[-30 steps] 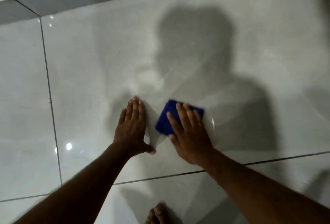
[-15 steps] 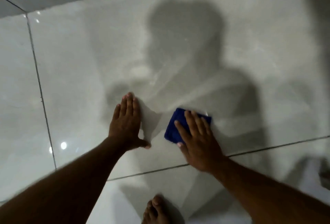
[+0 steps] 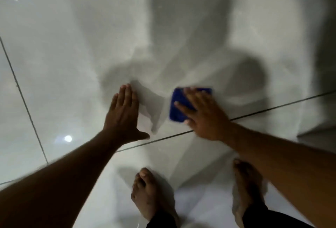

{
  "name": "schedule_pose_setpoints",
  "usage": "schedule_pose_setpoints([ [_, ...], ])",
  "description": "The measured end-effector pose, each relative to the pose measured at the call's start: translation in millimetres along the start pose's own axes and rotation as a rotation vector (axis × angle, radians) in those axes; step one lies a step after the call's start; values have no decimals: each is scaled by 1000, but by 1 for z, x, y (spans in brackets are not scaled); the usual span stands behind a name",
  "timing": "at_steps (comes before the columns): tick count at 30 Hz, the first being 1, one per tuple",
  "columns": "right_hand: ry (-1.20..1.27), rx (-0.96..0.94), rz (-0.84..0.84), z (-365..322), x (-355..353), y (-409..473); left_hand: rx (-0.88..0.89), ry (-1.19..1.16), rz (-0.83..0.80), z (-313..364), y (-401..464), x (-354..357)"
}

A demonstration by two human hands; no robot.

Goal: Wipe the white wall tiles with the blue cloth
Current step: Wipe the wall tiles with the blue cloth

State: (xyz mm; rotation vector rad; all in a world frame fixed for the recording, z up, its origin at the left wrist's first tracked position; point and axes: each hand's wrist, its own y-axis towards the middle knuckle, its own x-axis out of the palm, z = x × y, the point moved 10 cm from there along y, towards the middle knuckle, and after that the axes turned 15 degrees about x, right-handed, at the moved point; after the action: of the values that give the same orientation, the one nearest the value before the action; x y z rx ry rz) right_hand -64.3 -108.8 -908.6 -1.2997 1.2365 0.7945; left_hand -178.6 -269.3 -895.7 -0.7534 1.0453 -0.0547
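Note:
A folded blue cloth (image 3: 177,106) lies flat against a large glossy white wall tile (image 3: 76,49), just above a dark horizontal grout line (image 3: 272,108). My right hand (image 3: 204,116) presses on the cloth with spread fingers and covers its right part. To the cloth's left, my left hand (image 3: 123,116) rests flat on the same tile, fingers together and thumb out, holding nothing. My shadow falls across the tile above both hands.
A vertical grout line (image 3: 23,98) runs down the left side. My two bare feet (image 3: 147,195) stand on the pale floor at the foot of the wall. A dark shadowed strip (image 3: 325,45) runs along the right edge.
My right hand has slid the cloth down and to the right, closer to the horizontal grout line. The view has tilted down, so both feet now show.

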Motion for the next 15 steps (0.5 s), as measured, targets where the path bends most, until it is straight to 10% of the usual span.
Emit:
schedule_pose_setpoints([
  [4, 50, 568, 54, 150, 2, -29, -26, -127, 104, 29, 17, 15],
  [8, 195, 1176, 190, 115, 16, -70, -46, -144, 162, 32, 24, 30],
  [12, 207, 359, -22, -40, 35, -50, -6, -129, 137, 32, 19, 25],
  [15, 26, -268, -49, -16, 25, -47, 63, -57, 48, 19, 6, 19],
])
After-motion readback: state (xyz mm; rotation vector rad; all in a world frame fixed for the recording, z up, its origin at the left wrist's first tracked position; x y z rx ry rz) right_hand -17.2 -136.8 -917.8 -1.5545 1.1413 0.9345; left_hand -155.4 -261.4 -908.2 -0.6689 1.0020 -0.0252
